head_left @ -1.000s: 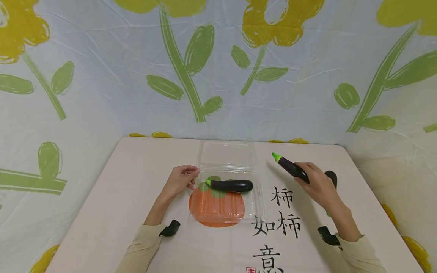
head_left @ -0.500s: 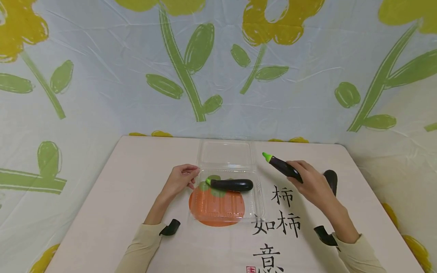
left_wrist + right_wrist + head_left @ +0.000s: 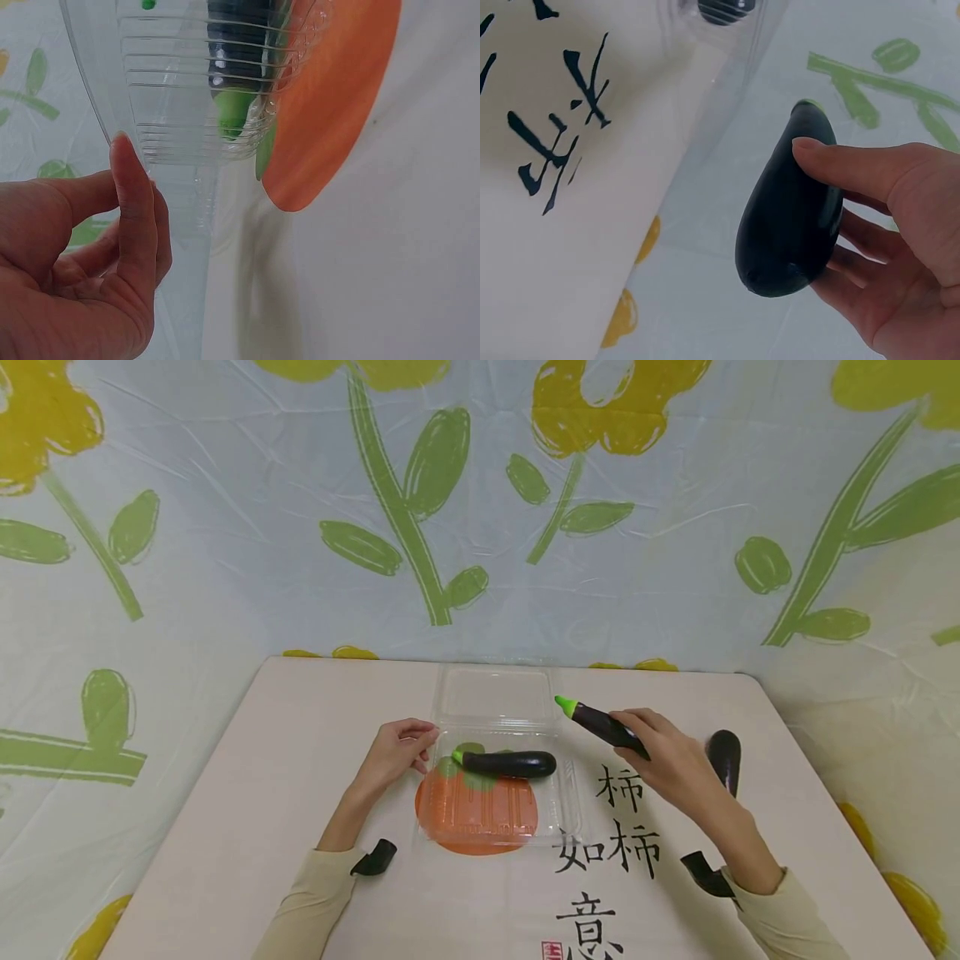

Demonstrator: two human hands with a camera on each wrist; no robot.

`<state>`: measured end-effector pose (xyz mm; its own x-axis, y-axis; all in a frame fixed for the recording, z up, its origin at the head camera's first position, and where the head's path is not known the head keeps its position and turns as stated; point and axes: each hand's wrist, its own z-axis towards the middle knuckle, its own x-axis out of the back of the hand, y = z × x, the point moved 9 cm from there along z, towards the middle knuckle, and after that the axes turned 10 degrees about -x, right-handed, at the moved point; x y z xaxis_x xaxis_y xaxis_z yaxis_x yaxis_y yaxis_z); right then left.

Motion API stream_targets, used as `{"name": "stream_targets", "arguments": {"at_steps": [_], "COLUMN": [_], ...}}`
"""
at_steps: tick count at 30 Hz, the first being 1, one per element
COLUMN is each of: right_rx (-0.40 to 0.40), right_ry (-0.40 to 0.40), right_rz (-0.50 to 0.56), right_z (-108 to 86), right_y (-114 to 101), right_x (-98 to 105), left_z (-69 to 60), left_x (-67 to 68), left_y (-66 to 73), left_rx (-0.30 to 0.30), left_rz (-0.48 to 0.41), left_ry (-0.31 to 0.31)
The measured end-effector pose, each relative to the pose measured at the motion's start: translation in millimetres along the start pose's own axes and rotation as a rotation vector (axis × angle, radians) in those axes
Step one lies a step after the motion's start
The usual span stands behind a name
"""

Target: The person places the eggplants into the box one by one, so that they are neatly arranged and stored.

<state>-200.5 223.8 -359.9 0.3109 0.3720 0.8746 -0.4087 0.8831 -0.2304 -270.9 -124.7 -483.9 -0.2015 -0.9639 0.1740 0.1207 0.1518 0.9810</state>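
Observation:
A clear plastic clamshell container (image 3: 572,802) lies on the table with its lid (image 3: 497,693) folded back. One dark eggplant (image 3: 513,765) with a green stem lies sideways inside it, near the hinge. At the container's left rear corner, my left hand (image 3: 392,758) pinches the rim between thumb and finger. My right hand (image 3: 667,768) holds a second eggplant (image 3: 600,724) above the table, right of the container, its green stem pointing left toward the lid. In the right wrist view, the thumb (image 3: 832,159) lies across this eggplant, with the other fingers partly hidden behind it.
A third eggplant (image 3: 723,758) lies at the right, partly hidden by my right forearm. The table cover (image 3: 270,777) bears a printed orange persimmon (image 3: 450,843) under the container and black characters (image 3: 633,847) to its right. A flower-patterned cloth (image 3: 285,527) hangs behind the table.
My right hand has moved left with its eggplant, bringing the stem closer to the container. More of the third eggplant's rounded end shows now. My left hand stays at the rim.

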Motion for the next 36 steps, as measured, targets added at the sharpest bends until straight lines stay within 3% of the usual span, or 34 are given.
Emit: {"name": "stream_targets", "arguments": {"at_steps": [8, 27, 34, 36], "right_rx": [0.028, 0.186, 0.221, 0.235], "right_ry": [-0.04, -0.052, -0.12, -0.132], "right_rz": [0.0, 0.006, -0.007, -0.012], "right_z": [5.9, 10.4, 11.6, 11.6], "right_y": [-19, -71, -89, -93], "right_x": [-1, -18, -30, -34], "left_z": [0.7, 0.8, -11.1, -11.0], "left_x": [-0.3, -1.1, -4.4, -4.7], "left_y": [1.0, 2.2, 39.7, 40.3], "left_rx": [-0.011, -0.019, -0.021, -0.022], "left_rz": [-0.002, -0.016, 0.001, 0.001], "left_ry": [-0.005, -0.003, -0.019, -0.018]}}
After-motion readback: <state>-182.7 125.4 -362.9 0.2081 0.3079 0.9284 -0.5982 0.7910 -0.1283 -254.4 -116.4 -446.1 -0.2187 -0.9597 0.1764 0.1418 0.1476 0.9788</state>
